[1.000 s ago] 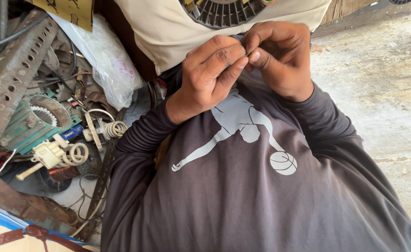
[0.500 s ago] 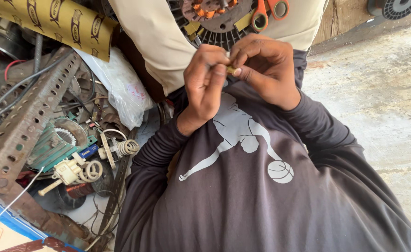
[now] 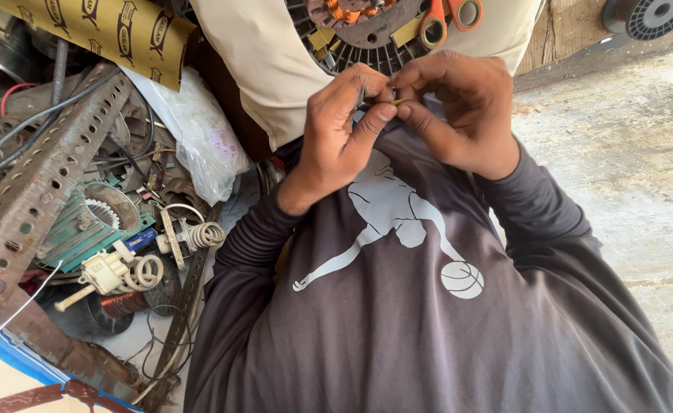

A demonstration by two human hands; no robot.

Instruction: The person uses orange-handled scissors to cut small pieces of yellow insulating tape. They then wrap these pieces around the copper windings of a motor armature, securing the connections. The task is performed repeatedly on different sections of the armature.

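While both hands meet at twelve o'clock, the left hand (image 3: 344, 134) and right hand (image 3: 458, 115) pinch a small yellowish strip (image 3: 400, 101) with narrow fingers, mid-shaping; any further bending calls for a steady grip.

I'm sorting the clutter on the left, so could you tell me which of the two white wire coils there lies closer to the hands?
The upper coil, beside the dark sleeve and below the clear plastic bag. The other coil sits lower left, against the cream plastic part.
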